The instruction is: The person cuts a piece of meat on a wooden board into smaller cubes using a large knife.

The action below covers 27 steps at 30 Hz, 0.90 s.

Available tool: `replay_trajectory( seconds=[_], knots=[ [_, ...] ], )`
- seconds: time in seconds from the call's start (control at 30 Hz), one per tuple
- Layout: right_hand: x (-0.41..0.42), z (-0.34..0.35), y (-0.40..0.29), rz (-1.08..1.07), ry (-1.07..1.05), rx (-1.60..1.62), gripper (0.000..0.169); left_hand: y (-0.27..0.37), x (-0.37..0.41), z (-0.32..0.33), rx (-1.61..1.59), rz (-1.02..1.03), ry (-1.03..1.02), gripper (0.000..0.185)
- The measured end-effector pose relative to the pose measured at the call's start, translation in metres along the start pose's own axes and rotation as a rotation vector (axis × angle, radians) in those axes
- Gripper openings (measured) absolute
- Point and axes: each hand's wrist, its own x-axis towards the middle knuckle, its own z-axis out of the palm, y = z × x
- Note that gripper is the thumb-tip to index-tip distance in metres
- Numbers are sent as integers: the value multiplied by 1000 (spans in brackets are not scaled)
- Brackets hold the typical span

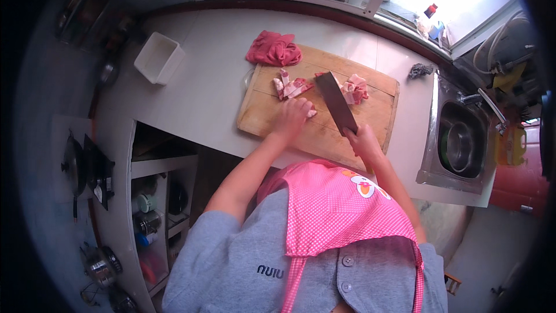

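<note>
My right hand [364,140] grips the handle of a broad-bladed cleaver [336,102], whose blade slants up and left over a wooden cutting board [278,124]. Under the curled fingers of my left hand [293,115], a small piece of meat [311,113] shows at the edge, pressed against the board. Several cut strips of pale and red meat [295,88] lie just beyond my left hand. To the right of the blade sits a second pile of meat chunks [356,90], and the blade partly hides some meat near its tip.
A crumpled red cloth [271,50] lies at the board's far left corner. Further left stands a white plastic tub [159,58]. On the right, a steel sink [478,139] holds a metal bowl [459,145], with a scouring pad [420,71] near its far corner.
</note>
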Motion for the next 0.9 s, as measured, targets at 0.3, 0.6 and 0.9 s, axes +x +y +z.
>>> replay_trajectory(
  seconds=[0.3,0.6,0.9],
  knots=[
    [-41,-14,67,75,281,159,25,12,97,2,-34,44,137,43],
    [-46,-12,64,36,337,155,23,18,77,-8,-182,54,-190,33],
    [-25,3,47,-68,174,-152,26,20,-27,-7,-155,56,45,39]
  ],
)
